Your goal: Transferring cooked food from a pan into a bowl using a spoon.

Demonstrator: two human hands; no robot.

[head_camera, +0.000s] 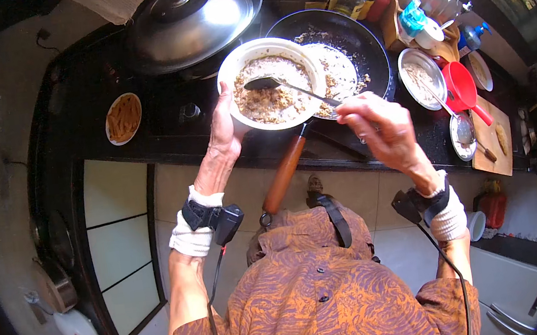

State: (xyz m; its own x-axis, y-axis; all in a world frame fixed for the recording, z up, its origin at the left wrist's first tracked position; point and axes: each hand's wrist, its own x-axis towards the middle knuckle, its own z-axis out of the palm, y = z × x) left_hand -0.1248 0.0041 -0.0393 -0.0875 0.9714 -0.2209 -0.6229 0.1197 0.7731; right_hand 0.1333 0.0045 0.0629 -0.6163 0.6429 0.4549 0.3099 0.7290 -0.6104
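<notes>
My left hand (224,128) grips the left side of a white bowl (314,63), its thumb up at the rim. Inside lies a brown and whitish crumbly food mixture (281,101). In my right hand (383,127) is the handle of a dark spoon or ladle (299,89), whose head rests in the mixture. The bowl is held above the near left side of a black frying pan (379,50), hiding part of it. More of the same crumbly food (336,68) shows in the pan. The pan's wooden handle (285,173) points toward my body.
A large domed wok lid (169,35) stands at the back left. A plate of orange-brown pieces (124,119) sits left. Bottles (381,1) line the back. To the right are a metal bowl (420,78), a red dipper (460,86) and a cutting board (499,141).
</notes>
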